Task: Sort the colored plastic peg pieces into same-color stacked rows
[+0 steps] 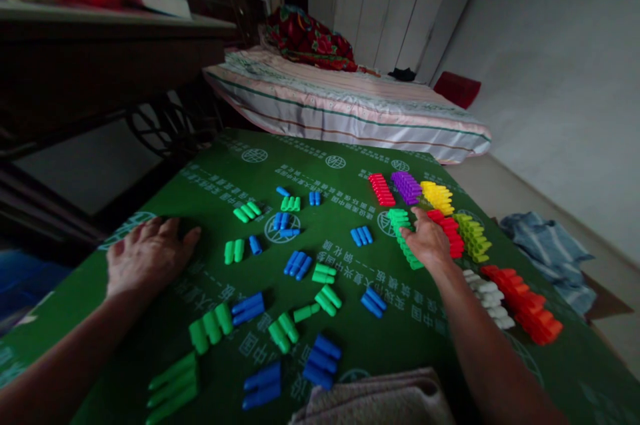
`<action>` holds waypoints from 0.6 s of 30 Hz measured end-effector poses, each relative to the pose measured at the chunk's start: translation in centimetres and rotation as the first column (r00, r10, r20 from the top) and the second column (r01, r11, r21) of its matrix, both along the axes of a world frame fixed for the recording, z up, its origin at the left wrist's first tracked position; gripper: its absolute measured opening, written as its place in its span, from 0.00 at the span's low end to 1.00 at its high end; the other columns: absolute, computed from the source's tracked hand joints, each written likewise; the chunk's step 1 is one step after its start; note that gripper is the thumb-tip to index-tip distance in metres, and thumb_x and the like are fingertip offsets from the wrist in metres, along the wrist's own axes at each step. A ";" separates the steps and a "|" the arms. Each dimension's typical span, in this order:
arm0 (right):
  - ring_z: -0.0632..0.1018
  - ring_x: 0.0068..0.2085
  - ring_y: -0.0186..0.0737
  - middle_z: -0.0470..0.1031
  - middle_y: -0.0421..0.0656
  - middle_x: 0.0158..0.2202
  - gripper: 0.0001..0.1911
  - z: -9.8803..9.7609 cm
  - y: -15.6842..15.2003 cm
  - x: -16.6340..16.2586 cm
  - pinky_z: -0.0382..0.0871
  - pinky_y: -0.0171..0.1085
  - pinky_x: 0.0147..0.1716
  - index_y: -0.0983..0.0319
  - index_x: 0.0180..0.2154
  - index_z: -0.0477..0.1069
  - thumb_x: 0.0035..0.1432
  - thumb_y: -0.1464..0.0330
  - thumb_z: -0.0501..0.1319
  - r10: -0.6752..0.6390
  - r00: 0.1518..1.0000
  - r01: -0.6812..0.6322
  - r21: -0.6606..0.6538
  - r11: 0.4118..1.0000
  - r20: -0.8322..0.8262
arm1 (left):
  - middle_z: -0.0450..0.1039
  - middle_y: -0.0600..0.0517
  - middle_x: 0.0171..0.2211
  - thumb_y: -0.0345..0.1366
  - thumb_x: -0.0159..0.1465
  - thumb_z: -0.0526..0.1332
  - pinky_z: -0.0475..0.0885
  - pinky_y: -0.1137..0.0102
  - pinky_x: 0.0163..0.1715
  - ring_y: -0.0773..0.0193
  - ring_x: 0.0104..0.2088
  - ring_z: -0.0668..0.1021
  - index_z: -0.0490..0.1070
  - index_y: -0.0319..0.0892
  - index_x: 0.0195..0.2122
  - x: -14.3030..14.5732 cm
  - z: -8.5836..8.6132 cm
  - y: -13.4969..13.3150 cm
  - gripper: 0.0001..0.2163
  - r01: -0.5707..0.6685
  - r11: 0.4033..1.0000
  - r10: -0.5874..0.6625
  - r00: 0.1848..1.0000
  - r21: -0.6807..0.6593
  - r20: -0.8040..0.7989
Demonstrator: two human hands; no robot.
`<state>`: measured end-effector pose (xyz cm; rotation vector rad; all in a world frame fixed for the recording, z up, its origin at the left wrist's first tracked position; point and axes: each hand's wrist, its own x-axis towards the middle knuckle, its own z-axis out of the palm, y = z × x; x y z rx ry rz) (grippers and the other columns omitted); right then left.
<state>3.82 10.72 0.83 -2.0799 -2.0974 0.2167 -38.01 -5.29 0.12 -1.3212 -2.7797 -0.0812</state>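
Observation:
My left hand (147,255) lies flat on the left side of the green table, fingers stretched out, holding nothing. At the right, my right hand (426,236) is at a row of green bullet-shaped plastic blocks (411,253), its thumb and forefinger bent against them; its other fingers are hidden. Close beside it is a red row (453,235). Between my hands lie scattered small groups of blue blocks (298,265) and green blocks (211,327), some joined side by side in twos and threes, and a few single ones.
More sorted rows stand at the right: red (381,190), purple (406,187), yellow (437,197), yellow-green (471,237), white (489,298) and orange (523,304). A grey cloth (380,402) is at the near edge. Beyond the table (310,162) stands a bed (350,108).

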 end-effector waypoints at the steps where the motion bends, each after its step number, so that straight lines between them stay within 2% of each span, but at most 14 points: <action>1: 0.76 0.49 0.48 0.75 0.50 0.50 0.29 0.1 -0.1 0.0 0.68 0.41 0.43 0.61 0.61 0.57 0.59 0.62 0.56 0.002 1.000 -0.002 0.015 1.000 -0.001 | 0.58 0.34 0.60 0.55 0.62 0.36 0.57 0.47 0.56 0.40 0.61 0.60 0.61 0.35 0.56 0.0 0.0 0.0 0.33 0.003 1.000 -0.003 1.000 0.004 0.000; 4: 0.77 0.47 0.47 0.76 0.49 0.49 0.25 0.4 -1.1 -0.6 0.68 0.41 0.42 0.61 0.58 0.62 0.60 0.62 0.55 0.065 0.998 -0.065 0.071 0.995 -0.001 | 0.57 0.33 0.61 0.54 0.63 0.36 0.57 0.47 0.56 0.39 0.61 0.59 0.61 0.35 0.56 0.2 0.0 -0.1 0.33 0.017 1.000 -0.017 1.000 0.015 0.004; 6: 0.77 0.46 0.44 0.77 0.47 0.47 0.21 0.7 -2.6 -1.7 0.68 0.38 0.42 0.60 0.55 0.66 0.61 0.63 0.55 0.189 0.982 -0.187 0.089 0.978 -0.019 | 0.57 0.33 0.61 0.54 0.63 0.36 0.57 0.47 0.56 0.39 0.61 0.59 0.60 0.34 0.57 0.3 0.0 -0.1 0.33 0.023 1.000 -0.023 1.000 0.020 0.002; 9: 0.78 0.44 0.38 0.79 0.43 0.45 0.16 1.6 -5.6 -4.5 0.67 0.33 0.42 0.57 0.51 0.70 0.62 0.65 0.55 0.461 0.885 -0.459 0.039 0.887 -0.061 | 0.57 0.33 0.61 0.55 0.63 0.35 0.58 0.47 0.55 0.39 0.61 0.59 0.60 0.34 0.57 0.3 -0.1 -0.1 0.34 0.029 0.999 -0.029 1.000 0.020 -0.011; 11: 0.78 0.44 0.39 0.79 0.43 0.45 0.14 2.1 -7.7 -6.7 0.68 0.34 0.42 0.57 0.47 0.72 0.62 0.63 0.55 0.579 0.814 -0.580 -0.036 0.813 -0.038 | 0.58 0.34 0.60 0.55 0.63 0.35 0.58 0.48 0.55 0.40 0.60 0.60 0.61 0.34 0.56 0.1 -0.2 -0.1 0.34 0.030 0.999 -0.029 0.999 0.021 -0.021; 14: 0.79 0.42 0.43 0.79 0.45 0.40 0.12 2.4 -9.9 -9.8 0.69 0.38 0.39 0.59 0.41 0.73 0.62 0.61 0.56 0.617 0.786 -0.611 -0.121 0.783 0.024 | 0.59 0.35 0.60 0.55 0.62 0.34 0.59 0.48 0.55 0.40 0.59 0.62 0.61 0.36 0.56 -0.2 -0.4 0.0 0.34 0.021 1.000 -0.021 0.999 0.003 -0.034; 18: 0.79 0.41 0.46 0.79 0.50 0.38 0.12 1.8 -10.8 -12.1 0.70 0.41 0.38 0.63 0.40 0.73 0.61 0.63 0.56 0.619 0.783 -0.609 -0.129 0.783 0.063 | 0.59 0.36 0.60 0.56 0.61 0.32 0.59 0.48 0.54 0.40 0.59 0.62 0.61 0.37 0.56 -0.5 -0.3 0.2 0.36 0.000 0.999 -0.001 0.999 -0.035 -0.036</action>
